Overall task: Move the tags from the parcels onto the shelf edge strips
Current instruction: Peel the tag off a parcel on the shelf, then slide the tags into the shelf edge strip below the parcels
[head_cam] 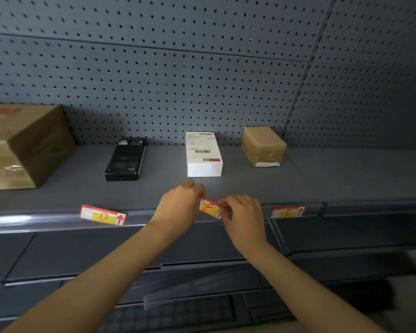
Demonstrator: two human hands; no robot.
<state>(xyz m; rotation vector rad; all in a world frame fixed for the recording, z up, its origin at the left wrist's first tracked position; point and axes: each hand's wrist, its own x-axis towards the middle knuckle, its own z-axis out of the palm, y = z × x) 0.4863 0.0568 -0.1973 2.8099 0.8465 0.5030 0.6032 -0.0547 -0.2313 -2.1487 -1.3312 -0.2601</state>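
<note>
A red, white and yellow tag marked E [210,206] is held at the shelf edge strip [46,221], below the white parcel [203,153]. My left hand [179,207] pinches its left end and my right hand [244,215] pinches its right end. Two more tags sit in the strip: one marked D [103,215] at the left, below the black parcel [126,159], and one [287,211] at the right, below the small brown parcel [263,145].
A large taped cardboard box [24,145] stands at the shelf's left end. Grey pegboard [178,80] backs the shelf. Lower shelves [130,267] step out towards me below the strip.
</note>
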